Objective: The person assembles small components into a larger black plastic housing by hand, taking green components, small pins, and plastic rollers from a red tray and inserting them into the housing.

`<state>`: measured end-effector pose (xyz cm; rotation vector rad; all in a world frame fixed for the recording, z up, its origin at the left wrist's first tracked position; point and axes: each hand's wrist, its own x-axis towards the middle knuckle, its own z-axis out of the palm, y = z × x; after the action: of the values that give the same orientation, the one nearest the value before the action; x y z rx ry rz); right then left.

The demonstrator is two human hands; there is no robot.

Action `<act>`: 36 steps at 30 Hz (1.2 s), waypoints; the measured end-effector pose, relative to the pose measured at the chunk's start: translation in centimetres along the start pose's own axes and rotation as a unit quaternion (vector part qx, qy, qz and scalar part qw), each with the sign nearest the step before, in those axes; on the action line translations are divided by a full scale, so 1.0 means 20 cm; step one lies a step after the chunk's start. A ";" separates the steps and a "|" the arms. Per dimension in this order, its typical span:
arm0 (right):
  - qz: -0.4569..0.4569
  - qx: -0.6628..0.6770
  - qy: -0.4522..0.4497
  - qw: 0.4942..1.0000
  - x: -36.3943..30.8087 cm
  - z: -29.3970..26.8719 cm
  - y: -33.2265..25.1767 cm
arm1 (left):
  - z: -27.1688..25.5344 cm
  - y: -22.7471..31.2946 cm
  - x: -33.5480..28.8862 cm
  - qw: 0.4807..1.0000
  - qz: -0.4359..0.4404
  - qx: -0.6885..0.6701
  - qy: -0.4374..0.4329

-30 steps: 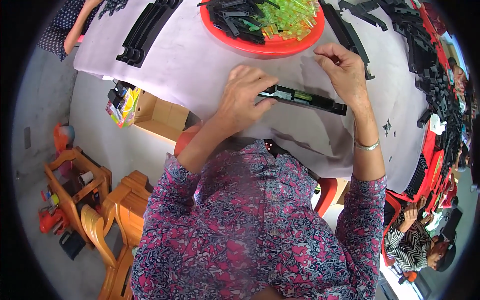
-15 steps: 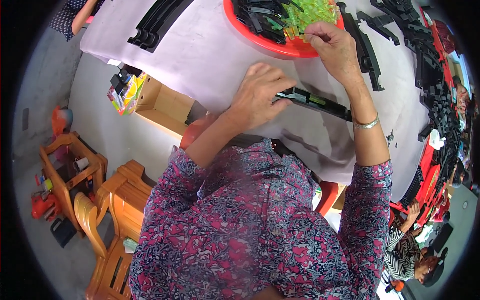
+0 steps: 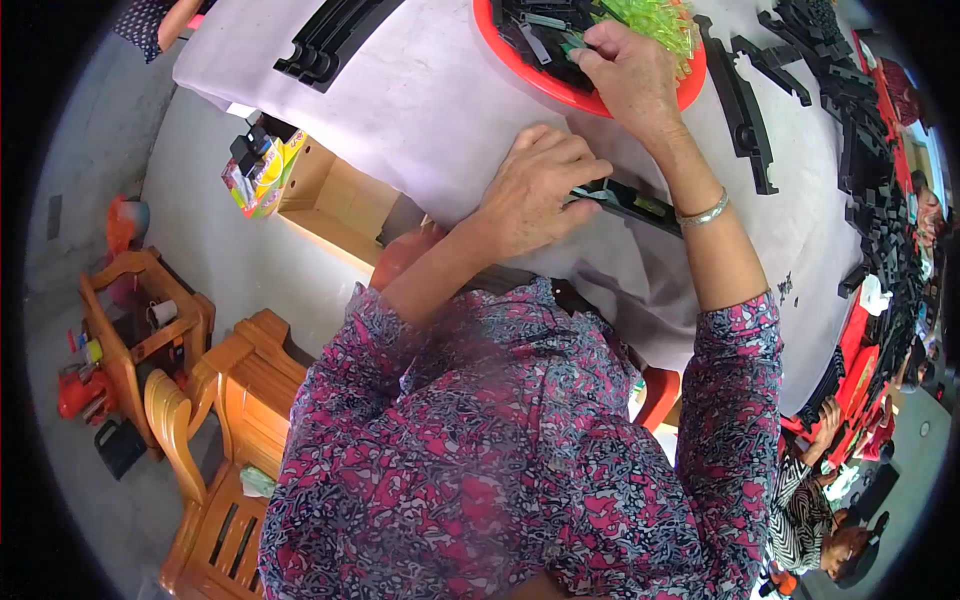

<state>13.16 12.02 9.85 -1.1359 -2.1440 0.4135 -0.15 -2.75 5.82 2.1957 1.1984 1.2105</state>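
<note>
My left hand (image 3: 540,190) is closed on the near end of a long black plastic strip (image 3: 650,207), its thumb below and fingers above. Something light green shows inside the strip's channel. Over a red round tray (image 3: 500,52), my right hand (image 3: 635,80) has thumb and forefinger pinched together beside a small green piece (image 3: 570,42). Whether that piece is between the fingertips I cannot tell. Black plastic clips (image 3: 525,35) fill the tray's left side. A heap of clear yellow-green pieces (image 3: 665,22) fills its right side, partly behind my right hand.
Long black curved parts (image 3: 335,40) lie at the far left of the cloth-covered table (image 3: 430,110), another black strip (image 3: 738,105) right of the tray. Many black parts (image 3: 870,160) line the right. A cardboard box (image 3: 335,195) and wooden chair (image 3: 235,400) stand left. Another person (image 3: 815,520) sits lower right.
My right hand has moved left across the tray, from the yellow-green pieces to the black clips and the green piece. My left hand still holds the black strip.
</note>
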 end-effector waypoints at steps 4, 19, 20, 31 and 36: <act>0.076 0.019 -0.021 0.997 -0.02 -0.06 0.00 | 0.00 -0.01 0.00 1.000 0.003 0.001 -0.010; 0.149 0.236 0.021 0.960 -0.52 -0.30 -0.13 | -0.02 -0.03 0.09 0.977 -0.049 -0.159 0.135; 0.152 0.237 0.020 0.959 -0.53 -0.29 -0.14 | -0.03 -0.03 0.11 0.978 -0.036 -0.156 0.132; 0.204 0.294 -0.054 0.932 -0.58 -0.40 -0.15 | -0.11 0.08 0.21 0.980 -0.075 -0.187 0.006; 0.170 0.318 0.062 0.931 -0.61 -0.36 -0.12 | -0.06 0.03 0.26 0.954 0.087 -0.283 0.042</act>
<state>21.47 0.51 11.35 -1.0968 -1.5160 1.0718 0.62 1.00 9.46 1.8486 0.5821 1.5058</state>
